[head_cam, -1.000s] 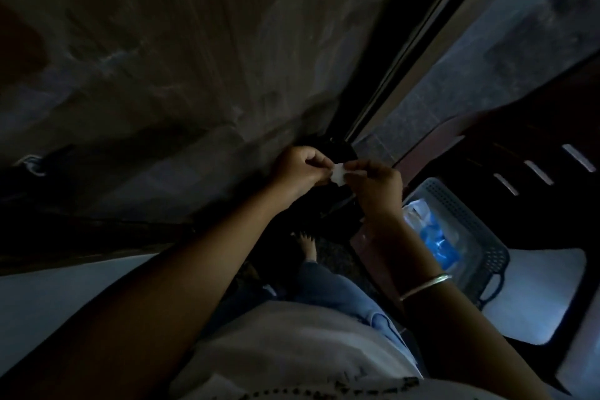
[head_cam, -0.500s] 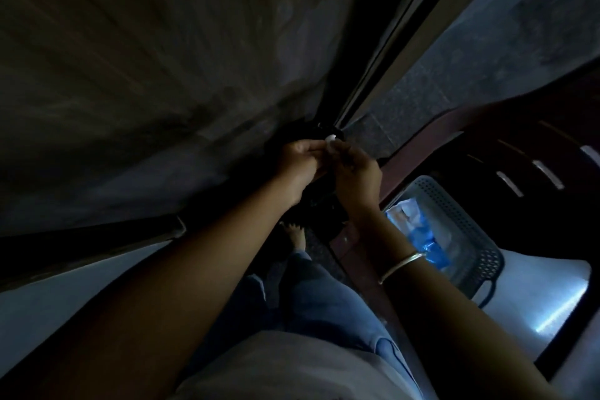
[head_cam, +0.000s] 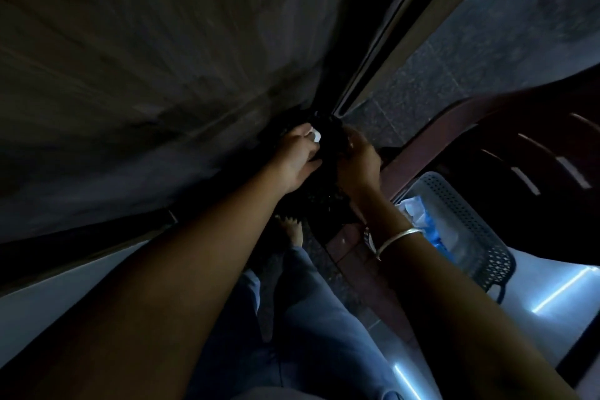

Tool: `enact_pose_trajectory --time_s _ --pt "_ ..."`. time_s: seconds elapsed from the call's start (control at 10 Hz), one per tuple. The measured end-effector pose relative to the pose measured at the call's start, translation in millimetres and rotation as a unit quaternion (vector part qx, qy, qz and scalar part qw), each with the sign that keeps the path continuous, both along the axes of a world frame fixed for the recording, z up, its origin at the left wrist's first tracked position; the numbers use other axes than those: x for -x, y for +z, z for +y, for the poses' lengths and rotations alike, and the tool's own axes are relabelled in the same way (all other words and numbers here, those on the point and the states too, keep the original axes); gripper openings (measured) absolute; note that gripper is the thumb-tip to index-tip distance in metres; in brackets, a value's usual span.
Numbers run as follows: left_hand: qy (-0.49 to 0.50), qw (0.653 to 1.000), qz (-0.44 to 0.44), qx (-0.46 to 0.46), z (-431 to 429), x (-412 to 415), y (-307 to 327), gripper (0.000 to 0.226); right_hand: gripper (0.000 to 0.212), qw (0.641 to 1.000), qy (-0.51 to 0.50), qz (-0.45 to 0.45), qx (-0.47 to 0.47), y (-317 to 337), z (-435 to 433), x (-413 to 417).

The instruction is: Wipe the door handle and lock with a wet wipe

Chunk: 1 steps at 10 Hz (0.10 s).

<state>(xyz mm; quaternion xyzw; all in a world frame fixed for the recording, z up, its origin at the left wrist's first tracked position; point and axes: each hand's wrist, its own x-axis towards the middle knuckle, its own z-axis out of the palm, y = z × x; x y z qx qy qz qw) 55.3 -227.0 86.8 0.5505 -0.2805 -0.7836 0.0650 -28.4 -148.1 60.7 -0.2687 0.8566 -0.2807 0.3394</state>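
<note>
Down low, our jeans (head_cam: 324,318) fill the bottom centre; a bangle (head_cam: 401,235) rings the right wrist. Farther up, mid-frame, our left hand (head_cam: 297,161) pinches the wet wipe (head_cam: 315,135) at the dark door handle (head_cam: 329,143); our right hand (head_cam: 357,164) curls beside it, its grip too dark to tell.

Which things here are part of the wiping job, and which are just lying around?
In the job: wet wipe, pinched by the left hand; right hand at the dark door handle, too dark to make out; door.
Lying about: perforated basket holding blue items; chair.
</note>
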Motion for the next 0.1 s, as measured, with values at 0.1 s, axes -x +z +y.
enact_pose_trajectory --time_s 0.1 --pt "0.017 1.0 -0.02 -0.006 -2.0 -5.2 -7.0 0.056 0.048 0.999 -0.028 -0.022 -0.001 -1.1 -1.6 7.0"
